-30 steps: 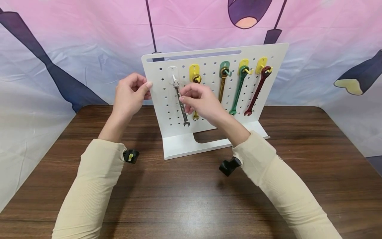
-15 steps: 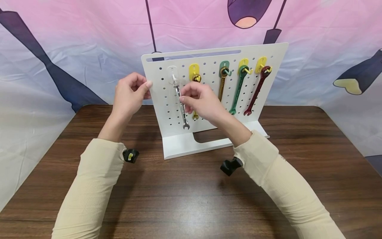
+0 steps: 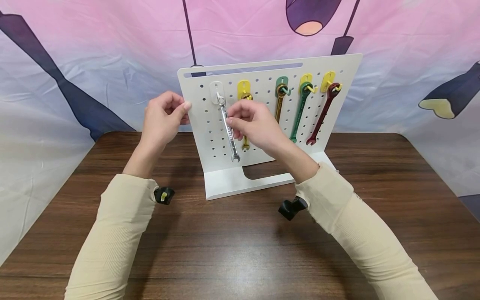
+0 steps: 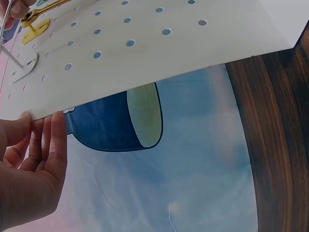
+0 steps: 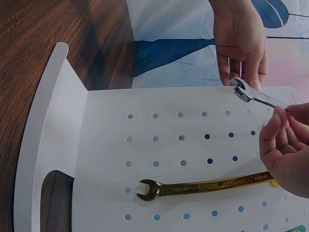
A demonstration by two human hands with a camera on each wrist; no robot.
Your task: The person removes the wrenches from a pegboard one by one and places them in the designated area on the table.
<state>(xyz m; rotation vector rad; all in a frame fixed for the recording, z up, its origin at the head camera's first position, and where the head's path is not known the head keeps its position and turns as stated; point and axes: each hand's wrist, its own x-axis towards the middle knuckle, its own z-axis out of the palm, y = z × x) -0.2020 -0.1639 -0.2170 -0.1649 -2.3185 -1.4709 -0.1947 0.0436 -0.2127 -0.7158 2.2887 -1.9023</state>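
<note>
A white pegboard stand [image 3: 225, 183] faces me on the table. My left hand [image 3: 161, 121] pinches its left edge between thumb and fingers, and the left wrist view shows the fingertips behind the panel [image 4: 145, 67]. Thumb and fingers of my right hand [image 3: 256, 127] pinch the shaft of a silver combination wrench [image 3: 230, 139]. Its ring end is up at the tip of the white hook [image 3: 216, 91]; its open end points down, tilted off the board. Right behind that hand, a gold wrench [image 5: 207, 186] hangs on a yellow hook [image 3: 244, 86], partly covered in the head view.
Farther right on the board hang another gold wrench [image 3: 279, 106] on a green hook, a green wrench [image 3: 301, 110] and a dark red wrench [image 3: 323, 114] on yellow hooks. Beneath is a dark wooden table [image 3: 225, 250]; a printed cloth [image 3: 123, 41] hangs behind.
My right hand has shifted slightly up and right, lifting the silver wrench's ring end a little toward the white hook's tip. The left hand and the board stay put.
</note>
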